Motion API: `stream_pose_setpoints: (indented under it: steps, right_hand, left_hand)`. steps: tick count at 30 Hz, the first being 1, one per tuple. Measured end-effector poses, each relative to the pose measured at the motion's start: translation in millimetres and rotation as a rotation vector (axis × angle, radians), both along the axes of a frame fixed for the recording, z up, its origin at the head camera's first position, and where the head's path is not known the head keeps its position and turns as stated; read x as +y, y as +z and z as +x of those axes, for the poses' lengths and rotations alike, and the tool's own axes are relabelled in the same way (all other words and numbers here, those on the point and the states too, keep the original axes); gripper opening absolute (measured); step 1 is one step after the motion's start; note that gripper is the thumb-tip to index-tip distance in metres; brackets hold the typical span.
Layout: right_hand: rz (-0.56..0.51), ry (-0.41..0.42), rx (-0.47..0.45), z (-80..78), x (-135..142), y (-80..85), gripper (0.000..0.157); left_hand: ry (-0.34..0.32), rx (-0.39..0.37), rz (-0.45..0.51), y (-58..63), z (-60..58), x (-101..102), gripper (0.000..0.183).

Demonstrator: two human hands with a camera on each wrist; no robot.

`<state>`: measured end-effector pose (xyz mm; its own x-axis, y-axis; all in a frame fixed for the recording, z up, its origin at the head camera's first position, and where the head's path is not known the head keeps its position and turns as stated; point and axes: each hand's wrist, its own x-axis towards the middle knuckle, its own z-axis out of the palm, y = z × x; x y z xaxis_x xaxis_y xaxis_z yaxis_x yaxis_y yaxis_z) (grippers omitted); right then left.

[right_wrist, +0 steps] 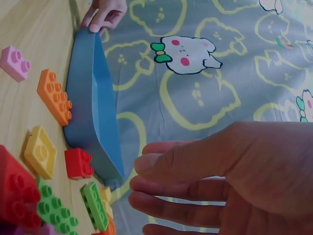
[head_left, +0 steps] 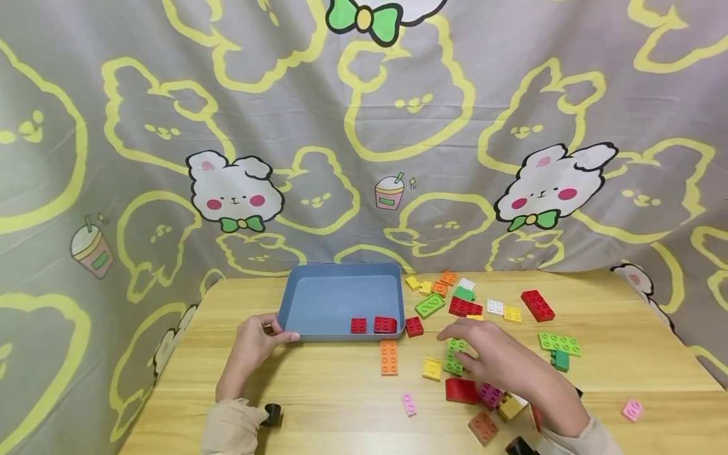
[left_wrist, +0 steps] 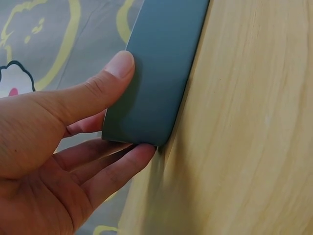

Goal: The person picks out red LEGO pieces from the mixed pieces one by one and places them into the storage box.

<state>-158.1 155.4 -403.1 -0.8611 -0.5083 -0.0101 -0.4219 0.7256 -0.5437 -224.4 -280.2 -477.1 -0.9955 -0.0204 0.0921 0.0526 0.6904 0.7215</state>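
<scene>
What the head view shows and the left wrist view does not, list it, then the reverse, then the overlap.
Only the head view: the right hand over loose multicoloured plastic bricks, and two red studded bricks inside the blue rectangular tray.
Only the left wrist view: the left hand's palm side, one fingertip low against the tray's corner.
Both: that hand at the tray, pale wooden tabletop, grey fabric with yellow outlines.
</scene>
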Motion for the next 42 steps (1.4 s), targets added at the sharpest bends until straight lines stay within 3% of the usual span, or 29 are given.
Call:
stream_pose_setpoints:
  steps: [4,10,17,26,36,42]
  right_hand:
    - [-0.043,0.02,0.019,1.2,8.2,-0.2,0.028]
    - [-0.05,-0.014,0.098,1.9,14.9,9.5,0.028]
    - [-0.03,-0.005,0.027,5.0,14.3,7.7,0.026]
    - [-0.024,0.056,-0.058,6.4,2.7,-14.4,0.022]
    - [0.062,-0.005,-0.177,11.8,-5.1,-26.0,0.02]
    - [0.082,-0.051,-0.17,14.0,-6.8,-31.3,0.016]
  left_hand:
    - [0.0,0.002,-0.025,2.2,2.2,-6.4,0.039]
    - [0.019,-0.005,-0.064,5.5,7.4,-18.4,0.037]
    - [0.016,-0.004,-0.073,4.1,7.1,-18.7,0.037]
    - [0.002,0.001,-0.094,3.2,5.4,-12.9,0.037]
    - [-0.011,0.014,-0.095,0.8,2.5,-5.2,0.037]
    - [-0.02,0.011,-0.098,-1.1,-0.9,-0.9,0.037]
